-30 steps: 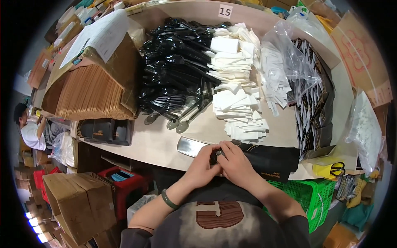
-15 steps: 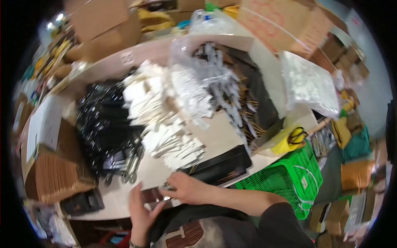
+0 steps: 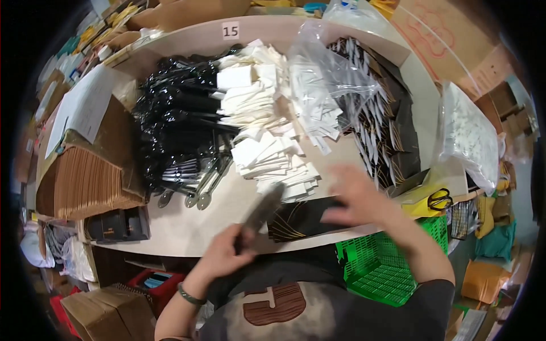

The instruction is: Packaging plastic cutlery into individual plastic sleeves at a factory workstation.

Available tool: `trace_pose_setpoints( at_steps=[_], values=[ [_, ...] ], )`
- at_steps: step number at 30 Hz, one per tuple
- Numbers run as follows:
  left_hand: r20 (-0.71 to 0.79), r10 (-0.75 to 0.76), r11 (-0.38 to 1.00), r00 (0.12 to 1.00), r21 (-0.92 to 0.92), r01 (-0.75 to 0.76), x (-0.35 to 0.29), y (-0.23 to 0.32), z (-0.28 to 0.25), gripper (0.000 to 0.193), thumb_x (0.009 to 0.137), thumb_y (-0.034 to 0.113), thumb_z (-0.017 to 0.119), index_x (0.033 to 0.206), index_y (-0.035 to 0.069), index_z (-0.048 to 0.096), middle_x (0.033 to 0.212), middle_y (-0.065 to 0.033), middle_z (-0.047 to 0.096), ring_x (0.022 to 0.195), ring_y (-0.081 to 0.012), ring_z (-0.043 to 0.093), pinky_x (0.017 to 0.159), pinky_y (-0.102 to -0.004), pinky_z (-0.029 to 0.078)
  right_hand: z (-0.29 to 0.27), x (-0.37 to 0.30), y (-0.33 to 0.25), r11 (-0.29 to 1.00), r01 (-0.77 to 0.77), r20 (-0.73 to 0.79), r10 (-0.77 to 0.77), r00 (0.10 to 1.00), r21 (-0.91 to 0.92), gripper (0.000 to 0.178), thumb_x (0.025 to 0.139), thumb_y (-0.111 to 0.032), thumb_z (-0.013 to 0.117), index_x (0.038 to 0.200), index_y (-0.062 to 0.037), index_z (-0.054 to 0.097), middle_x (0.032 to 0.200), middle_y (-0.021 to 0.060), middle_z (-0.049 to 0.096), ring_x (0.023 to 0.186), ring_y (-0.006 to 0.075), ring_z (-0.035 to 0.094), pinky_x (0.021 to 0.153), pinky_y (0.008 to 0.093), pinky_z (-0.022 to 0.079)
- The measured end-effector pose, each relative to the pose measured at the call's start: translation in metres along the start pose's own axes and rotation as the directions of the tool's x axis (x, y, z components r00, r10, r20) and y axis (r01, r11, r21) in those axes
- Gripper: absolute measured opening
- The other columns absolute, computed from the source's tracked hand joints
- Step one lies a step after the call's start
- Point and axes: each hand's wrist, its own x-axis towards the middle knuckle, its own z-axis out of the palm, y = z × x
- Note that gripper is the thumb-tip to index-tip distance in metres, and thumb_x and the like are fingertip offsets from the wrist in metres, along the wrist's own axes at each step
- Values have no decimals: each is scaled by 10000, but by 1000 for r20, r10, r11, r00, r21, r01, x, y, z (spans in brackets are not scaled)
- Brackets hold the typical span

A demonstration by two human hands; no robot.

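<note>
A dark grey, narrow, flat piece (image 3: 263,210) is gripped in my left hand (image 3: 227,250), closed around its lower end; motion blurs it, so its exact kind is unclear. My right hand (image 3: 358,199), also blurred, hovers with fingers apart over black sleeves with gold lines (image 3: 301,219) at the table's front edge. Beyond the held piece spreads a heap of folded white napkins (image 3: 278,153). Black spoons in shiny wrap (image 3: 182,108) are piled to the left, with several spoons (image 3: 205,196) at their near end. Small white packets (image 3: 313,96) lie partly under clear plastic.
Further black sleeves (image 3: 398,125) stand in rows at the right. A box of brown card pieces (image 3: 94,179) sits at the left. Scissors (image 3: 439,199) rest in a yellow holder at the right edge, above a green basket (image 3: 384,273). A clear bag (image 3: 469,136) lies beyond the rim.
My hands have come apart from the table's front edge. The left has lifted the dark narrow piece, and the right has moved rightward over the black sleeves. The view has shifted too.
</note>
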Motion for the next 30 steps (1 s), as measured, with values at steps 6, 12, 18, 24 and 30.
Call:
trace_pose_setpoints(
  at_steps=[6, 12, 18, 24, 30],
  values=[
    [44, 208, 974, 977, -98, -203, 9, 18, 36, 402, 717, 97, 719, 1075, 20, 553, 1018, -181, 600, 976, -351, 609, 855, -393, 504, 82, 41, -72, 998, 67, 27, -67, 997, 10, 520, 758, -349, 797, 1094, -4, 601, 1311, 244, 526, 1218, 424, 508, 1021, 496, 424],
    [-468, -25, 942, 884, 285, 177, -11, -45, 18, 493, 706, 124, 761, 1146, 34, 558, 942, -166, 630, 858, -362, 639, 759, -409, 519, 102, 59, -96, 889, -455, 185, 457, 870, -54, 352, 895, -389, 667, 792, -57, 616, 650, 138, 638, 650, 356, 661, 577, 468, 510],
    [-273, 129, 905, 953, 426, 0, -29, -47, 0, 681, 668, 99, 818, 1286, 63, 534, 1000, -154, 625, 903, -377, 637, 780, -428, 534, 119, 63, -94, 855, -513, 82, 507, 858, 74, 218, 856, -256, 622, 745, -69, 638, 653, 152, 654, 676, 356, 680, 628, 485, 536],
    [30, 135, 816, 990, 564, -128, -4, -22, -22, 763, 661, 155, 845, 1338, 33, 516, 1076, -147, 630, 984, -363, 630, 836, -432, 527, 135, 84, -121, 925, -323, 149, 297, 943, 200, 200, 820, -266, 636, 769, -72, 646, 674, 168, 658, 694, 378, 678, 648, 476, 541],
    [-144, 441, 803, 886, 505, -317, 8, -25, -23, 737, 696, 281, 866, 1313, 30, 554, 1200, -176, 617, 1087, -397, 582, 933, -456, 483, 69, 108, 53, 795, -578, -365, 491, 791, -183, 235, 888, -239, 600, 853, -22, 682, 825, 166, 685, 786, 351, 680, 699, 477, 535]
  ],
)
